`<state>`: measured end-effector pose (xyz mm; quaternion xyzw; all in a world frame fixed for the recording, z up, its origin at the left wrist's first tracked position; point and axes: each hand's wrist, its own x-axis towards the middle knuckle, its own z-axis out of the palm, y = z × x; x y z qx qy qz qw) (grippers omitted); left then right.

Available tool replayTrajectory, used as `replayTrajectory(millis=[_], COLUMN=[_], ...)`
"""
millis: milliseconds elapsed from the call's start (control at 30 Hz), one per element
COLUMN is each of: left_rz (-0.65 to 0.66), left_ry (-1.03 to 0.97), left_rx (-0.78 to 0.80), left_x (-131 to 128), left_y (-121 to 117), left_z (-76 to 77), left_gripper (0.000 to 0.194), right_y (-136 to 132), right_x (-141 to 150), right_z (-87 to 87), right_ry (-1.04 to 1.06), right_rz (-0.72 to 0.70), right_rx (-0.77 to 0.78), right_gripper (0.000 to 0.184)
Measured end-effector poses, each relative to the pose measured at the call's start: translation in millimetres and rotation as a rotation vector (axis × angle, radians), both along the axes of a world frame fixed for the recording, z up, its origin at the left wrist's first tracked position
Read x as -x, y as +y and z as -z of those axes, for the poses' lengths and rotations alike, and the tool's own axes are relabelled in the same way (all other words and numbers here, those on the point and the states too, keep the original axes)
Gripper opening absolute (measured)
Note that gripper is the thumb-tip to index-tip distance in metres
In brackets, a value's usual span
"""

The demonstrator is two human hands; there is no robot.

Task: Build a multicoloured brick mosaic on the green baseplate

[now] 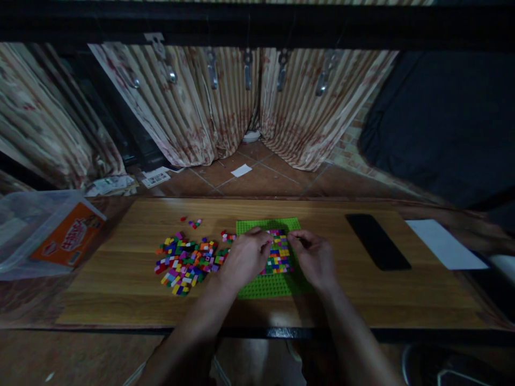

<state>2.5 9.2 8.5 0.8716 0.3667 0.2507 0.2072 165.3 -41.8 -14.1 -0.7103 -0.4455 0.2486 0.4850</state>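
A green studded baseplate (265, 287) lies on the wooden table, bearing a block of tightly set, many-coloured building bricks (279, 254) across its middle. My left hand (249, 254) reaches over the plate's left side, thumb and fingers closed in a pinch at the upper part of the brick block. A speck of pink shows by these fingertips; whether it is held is unclear. From the right, my right hand (316, 259) comes to the block's upper right edge with its fingertips pinched together; what lies between them is hidden. Left of the plate spreads a heap of loose bricks (189, 260).
A black flat slab (378, 241) and a white sheet (446, 244) lie on the right of the table (120, 300). At the far left stands a clear plastic bin (36, 214) with an orange label. Striped curtains (225, 107) hang beyond the tiled floor.
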Motion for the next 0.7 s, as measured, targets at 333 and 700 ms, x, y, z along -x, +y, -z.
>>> replayTrajectory(millis=[333,700], left_rz=[-0.048,-0.142], left_ry=[0.302,0.270], left_rx=[-0.058,0.007], left_x=[-14,-21], left_y=[-8,-7], left_z=[-0.9,6.3], left_gripper=[0.021,0.020], right_y=[0,1], right_x=[1,0], right_z=[-3.0,-3.1], right_ry=[-0.067,-0.089], right_rz=[-0.013,-0.035], right_rx=[-0.002,0.042], right_gripper=[0.026,0.024])
